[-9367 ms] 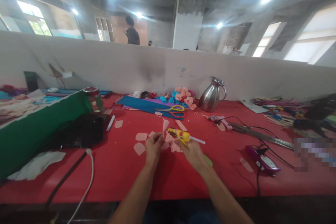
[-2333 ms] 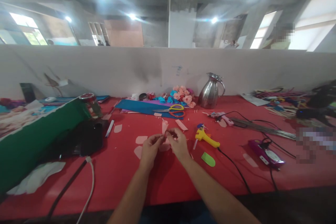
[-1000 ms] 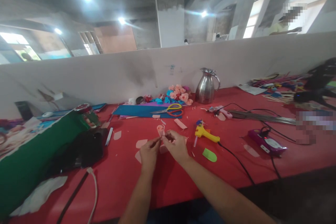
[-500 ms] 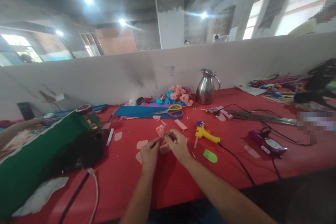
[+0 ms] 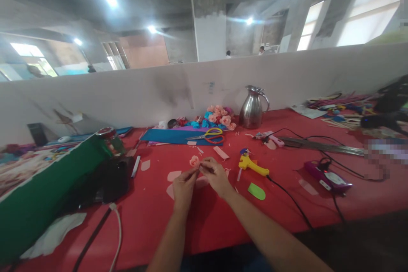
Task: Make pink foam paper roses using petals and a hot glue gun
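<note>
A small pink paper rose [image 5: 194, 161] is held up at the middle of the red table, its bloom facing me. My left hand [image 5: 185, 185] pinches it from below, around its base. From the right side, the fingertips of my right hand [image 5: 217, 177] are pressed together against the same base; the exact spot between them is hidden. Pale pink paper petals [image 5: 174, 175] lie around and under my hands. To the right rest a yellow hot glue gun [image 5: 253, 165] and a green rounded piece [image 5: 256, 191].
Scissors [image 5: 205, 136] lie on blue sheets [image 5: 168, 136], with finished paper flowers [image 5: 223, 115] behind. A steel jug [image 5: 251, 108] stands by the partition. Cables run from a purple power box [image 5: 328, 177] at right. A green board [image 5: 41, 191] and black case stand left.
The rose has tipped so its bloom faces me more, and my fingers have drawn closer together at its base. Another person's arm at the far left has gone from view.
</note>
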The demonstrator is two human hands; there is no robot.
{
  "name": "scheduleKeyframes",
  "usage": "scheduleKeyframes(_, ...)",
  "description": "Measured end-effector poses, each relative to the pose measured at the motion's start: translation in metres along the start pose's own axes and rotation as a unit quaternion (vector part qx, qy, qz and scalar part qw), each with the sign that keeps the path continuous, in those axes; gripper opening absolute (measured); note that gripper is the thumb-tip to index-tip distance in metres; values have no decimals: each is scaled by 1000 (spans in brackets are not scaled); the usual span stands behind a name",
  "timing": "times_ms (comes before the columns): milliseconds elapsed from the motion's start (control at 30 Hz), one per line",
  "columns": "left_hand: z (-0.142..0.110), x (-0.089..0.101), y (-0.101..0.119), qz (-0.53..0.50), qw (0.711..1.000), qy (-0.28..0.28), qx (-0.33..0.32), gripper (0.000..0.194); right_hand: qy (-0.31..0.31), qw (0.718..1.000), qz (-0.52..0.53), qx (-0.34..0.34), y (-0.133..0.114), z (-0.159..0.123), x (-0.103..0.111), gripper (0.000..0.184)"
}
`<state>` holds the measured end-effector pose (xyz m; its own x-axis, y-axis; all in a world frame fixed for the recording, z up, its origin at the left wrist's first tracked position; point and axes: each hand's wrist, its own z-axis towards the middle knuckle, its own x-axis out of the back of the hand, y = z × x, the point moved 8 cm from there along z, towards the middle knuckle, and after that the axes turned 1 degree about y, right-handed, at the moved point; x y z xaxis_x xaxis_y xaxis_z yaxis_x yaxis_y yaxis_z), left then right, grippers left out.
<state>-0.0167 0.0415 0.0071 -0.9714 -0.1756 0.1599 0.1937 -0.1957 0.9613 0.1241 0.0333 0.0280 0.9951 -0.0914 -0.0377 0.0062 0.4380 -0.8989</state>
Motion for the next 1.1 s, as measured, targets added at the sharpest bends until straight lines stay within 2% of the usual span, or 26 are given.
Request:
scheduleKeyframes(300,-1,4,6,37,999,14,-31,22,-29,999,2,-40,11,-2,-7,16)
scheduleKeyframes(533,-5,-3,15,24,998,-5,-55,14,-20,1000,-4,-18,15,0,-3,12)
scheduleKeyframes(633,-3,-6,7,-18,999,-26,-31,18,-15,1000,9,-24,21,0,-3,12)
scheduleKeyframes(800,0,-3,-4,-148,989,-5,13,26,-22,999,-1,-35,19,-2,-5,18)
scheduleKeyframes(967,0,-8,0,-210,977,-35,22,24,-31,998,-15,-50,15,-2,-6,20)
scheduleKeyframes(1100,0,-8,2,-225,973,-39,23,21,-38,998,-20,-36,15,-2,-6,17)
